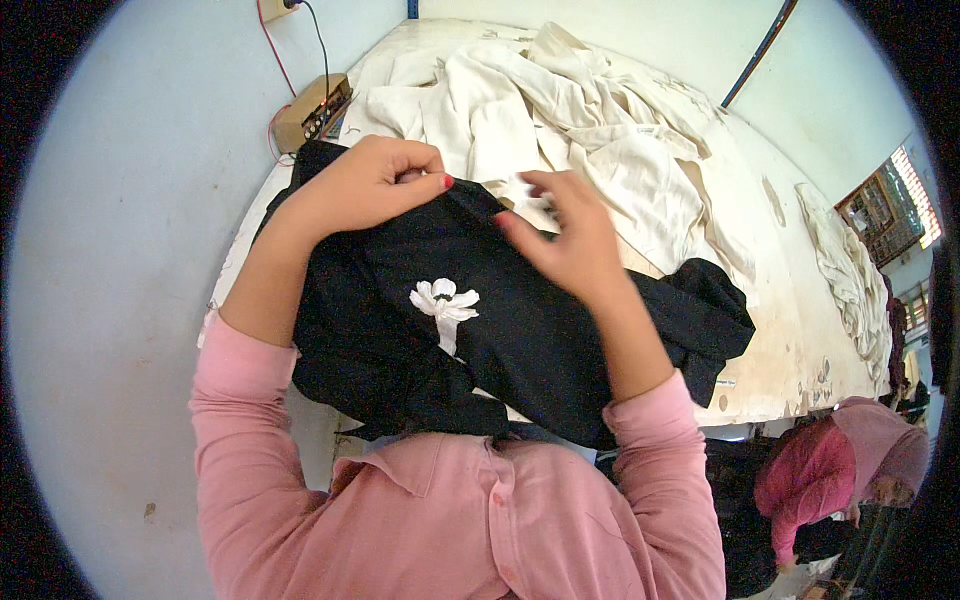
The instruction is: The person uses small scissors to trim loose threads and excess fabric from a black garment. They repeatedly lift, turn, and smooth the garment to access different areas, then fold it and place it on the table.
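A black garment (530, 320) with a white flower (443, 298) on its front lies spread before me, partly over the table's near edge. At its far edge my left hand (385, 182) is closed in a pinch, thumb and curled fingers on the black cloth. A little to the right, my right hand (570, 230) has its thumb and forefinger apart, the thumb at the garment's edge. Its fingertips are slightly blurred, and nothing shows between them.
Cream-white garments (490, 100) lie heaped beyond the black one on the pale table (760, 350). A brown box with wires (313, 112) stands at the far left, by the wall. More pale cloth (845, 270) lies at the right. Another person (815, 470) bends at lower right.
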Tool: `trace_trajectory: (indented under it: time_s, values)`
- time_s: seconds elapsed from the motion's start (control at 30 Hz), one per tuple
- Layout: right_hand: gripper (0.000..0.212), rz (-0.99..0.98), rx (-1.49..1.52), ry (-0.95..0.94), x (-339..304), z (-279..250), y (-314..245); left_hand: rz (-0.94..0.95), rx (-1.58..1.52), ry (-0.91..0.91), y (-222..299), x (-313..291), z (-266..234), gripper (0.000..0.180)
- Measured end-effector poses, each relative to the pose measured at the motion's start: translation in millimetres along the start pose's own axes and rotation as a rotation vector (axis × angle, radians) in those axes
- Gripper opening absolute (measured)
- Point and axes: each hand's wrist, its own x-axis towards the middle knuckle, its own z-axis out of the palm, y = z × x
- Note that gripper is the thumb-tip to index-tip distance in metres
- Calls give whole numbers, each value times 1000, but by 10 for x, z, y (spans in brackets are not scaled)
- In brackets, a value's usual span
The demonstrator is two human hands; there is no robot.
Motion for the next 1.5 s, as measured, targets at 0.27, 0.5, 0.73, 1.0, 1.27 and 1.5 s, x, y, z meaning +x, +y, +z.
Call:
trace_trajectory:
  time_s: [0.27,0.5,0.73,1.0,1.27,1.5]
  values:
    - [22,27,-353,17,139,-143,107,86,37,86,131,-140,-66,26]
    - [19,510,368,-274,-89,-752,391,-70,-94,-16,78,-273,-252,31]
    - [17,381,-56,-122,-367,-1233,373,-57,-345,34,86,-349,-329,33]
    - [14,629,-74,-66,-568,-1509,347,-49,-279,22,8,-329,-380,43]
    - [19,562,-841,229,-561,-1642,411,-79,-64,50,-33,-534,-505,35]
    - [16,608,-582,345,-948,-2220,852,-220,-286,317,-646,-954,-768,38]
